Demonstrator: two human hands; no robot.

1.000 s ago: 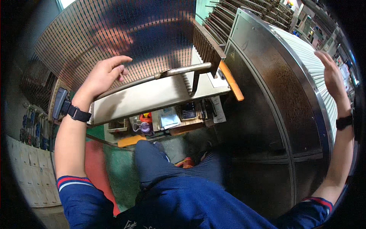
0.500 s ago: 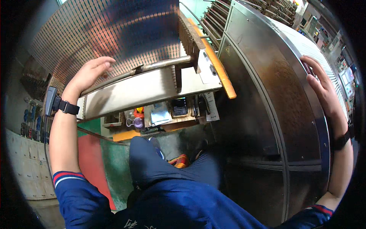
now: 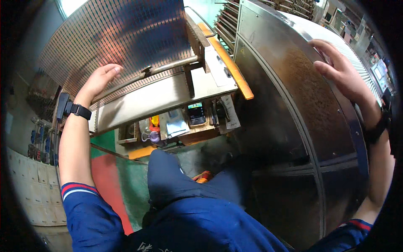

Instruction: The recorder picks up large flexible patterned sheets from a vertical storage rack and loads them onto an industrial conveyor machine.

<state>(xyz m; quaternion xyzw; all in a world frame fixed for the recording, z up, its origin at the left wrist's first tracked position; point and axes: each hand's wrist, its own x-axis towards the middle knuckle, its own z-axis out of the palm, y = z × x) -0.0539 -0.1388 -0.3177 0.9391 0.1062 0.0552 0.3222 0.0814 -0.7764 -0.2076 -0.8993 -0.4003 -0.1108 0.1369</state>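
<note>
On the front of the metal cabinet (image 3: 289, 126), near its upper left corner, we find a small yellow label (image 3: 242, 51), its sign too small to read. Left of the cabinet, below the table (image 3: 147, 96), we note a device with a lit screen (image 3: 196, 110) and, nearer the cabinet, a pale sheet (image 3: 232, 119); we can read neither. Lower left of the cabinet, we see white lettering (image 3: 145, 247) on the navy shirt (image 3: 201, 222), partly out of view and illegible.
</note>
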